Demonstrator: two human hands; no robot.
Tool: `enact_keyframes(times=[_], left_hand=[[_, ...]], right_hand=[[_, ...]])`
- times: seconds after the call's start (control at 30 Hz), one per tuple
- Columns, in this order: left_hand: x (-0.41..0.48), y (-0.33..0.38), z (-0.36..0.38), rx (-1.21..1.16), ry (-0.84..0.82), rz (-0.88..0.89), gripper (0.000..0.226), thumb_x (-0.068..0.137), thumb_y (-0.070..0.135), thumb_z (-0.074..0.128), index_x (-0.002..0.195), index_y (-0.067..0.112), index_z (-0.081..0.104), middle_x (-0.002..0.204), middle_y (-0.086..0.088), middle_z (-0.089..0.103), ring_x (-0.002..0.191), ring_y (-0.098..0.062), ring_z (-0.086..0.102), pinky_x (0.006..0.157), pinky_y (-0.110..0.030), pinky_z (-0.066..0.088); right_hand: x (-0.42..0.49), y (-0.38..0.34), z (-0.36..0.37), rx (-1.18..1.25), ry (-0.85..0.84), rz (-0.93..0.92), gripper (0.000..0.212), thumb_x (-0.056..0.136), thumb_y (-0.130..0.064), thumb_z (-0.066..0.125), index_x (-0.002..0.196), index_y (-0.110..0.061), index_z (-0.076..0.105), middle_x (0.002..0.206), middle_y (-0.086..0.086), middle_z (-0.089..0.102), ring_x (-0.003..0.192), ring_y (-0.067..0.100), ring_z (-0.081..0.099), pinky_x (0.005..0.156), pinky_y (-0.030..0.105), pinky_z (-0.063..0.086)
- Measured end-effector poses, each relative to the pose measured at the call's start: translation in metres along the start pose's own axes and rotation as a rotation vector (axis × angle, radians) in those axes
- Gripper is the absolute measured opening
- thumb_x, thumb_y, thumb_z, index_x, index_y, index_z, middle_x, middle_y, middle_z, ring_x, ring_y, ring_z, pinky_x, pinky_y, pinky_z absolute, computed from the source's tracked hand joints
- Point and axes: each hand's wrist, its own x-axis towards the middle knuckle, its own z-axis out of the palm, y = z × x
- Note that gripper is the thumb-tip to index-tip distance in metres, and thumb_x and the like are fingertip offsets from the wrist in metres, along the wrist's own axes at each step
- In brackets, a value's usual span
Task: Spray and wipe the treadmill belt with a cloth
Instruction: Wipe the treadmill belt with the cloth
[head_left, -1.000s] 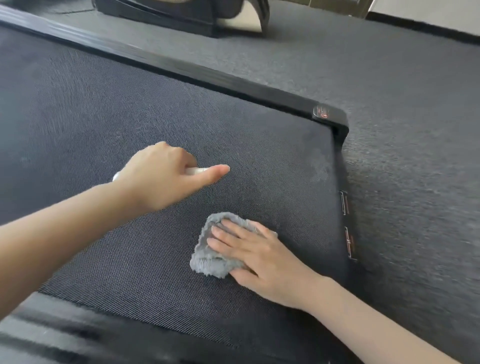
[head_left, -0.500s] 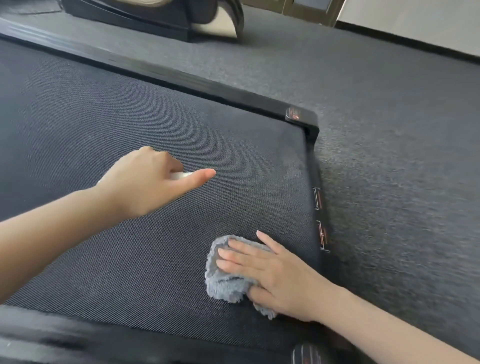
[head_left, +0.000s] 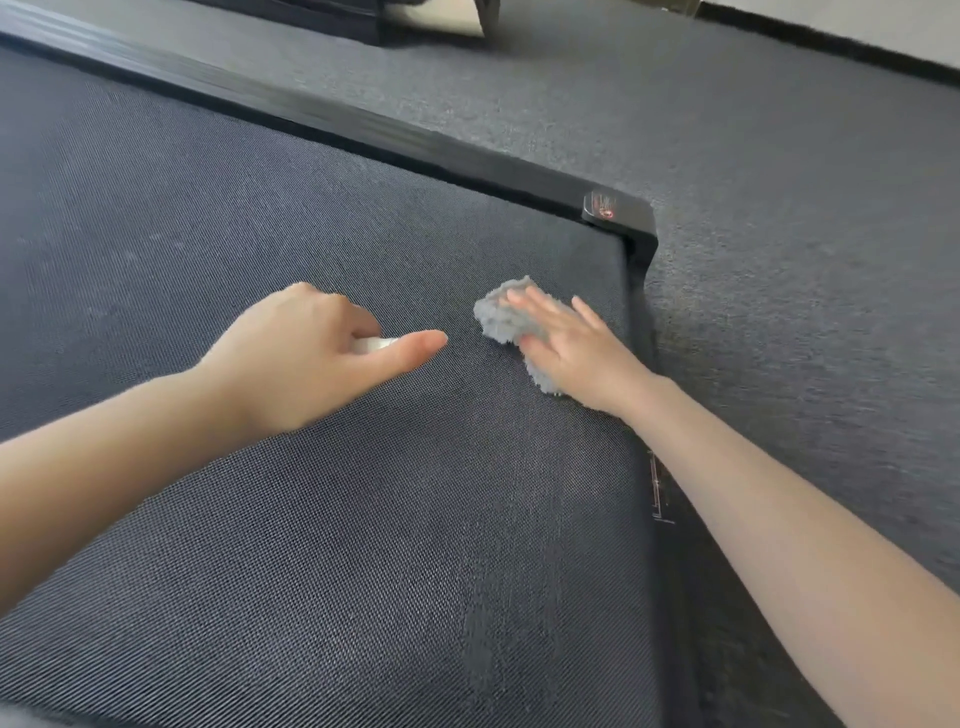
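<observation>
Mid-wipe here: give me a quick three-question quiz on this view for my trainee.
1. True or false: the right hand presses the grey cloth onto the treadmill belt with straight fingers.
2. What does the left hand hold? A) white bottle B) brush C) nothing
3. Which hand is closer to the black frame corner?

Key: 1 true; 2 A; 3 right.
</observation>
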Motion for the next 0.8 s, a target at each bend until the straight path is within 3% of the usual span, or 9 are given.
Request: enact_keyframes(times=[0.23, 0.53, 0.8], left_hand=[[0.022, 0.007, 0.002, -0.015, 0.009, 0.044, 0.078, 0.071, 0.088, 0.024, 0.051, 0.013, 0.028, 0.042, 0.005, 0.026, 0.041, -0.018, 0.030, 0.047, -0.031, 0.033], [0.049, 0.014, 0.017, -0.067, -0.002, 0.044, 0.080, 0.070, 0.089, 0.025, 0.051, 0.012, 0.029, 0.043, 0.005, 0.026, 0.042, -0.015, 0.028, 0.047, -0.036, 0.039], [0.047, 0.022, 0.017, -0.117, -0.048, 0.060, 0.083, 0.069, 0.090, 0.024, 0.052, 0.009, 0.031, 0.043, 0.004, 0.026, 0.042, -0.014, 0.028, 0.047, -0.037, 0.039]], right_hand=[[0.052, 0.060, -0.017, -0.019, 0.027, 0.198, 0.052, 0.101, -0.043, 0.022, 0.150, -0.031, 0.014, 0.159, -0.005, 0.007, 0.144, 0.006, 0.009, 0.118, 0.034, -0.004], [0.075, 0.100, -0.035, 0.086, 0.072, 0.392, 0.052, 0.103, -0.039, 0.023, 0.151, -0.025, 0.010, 0.159, -0.006, 0.002, 0.146, 0.019, 0.002, 0.115, 0.034, -0.002], [0.075, 0.095, -0.028, 0.192, 0.144, 0.404, 0.053, 0.101, -0.034, 0.035, 0.150, -0.019, 0.021, 0.159, 0.004, 0.008, 0.146, 0.020, 0.008, 0.116, 0.029, 0.004]])
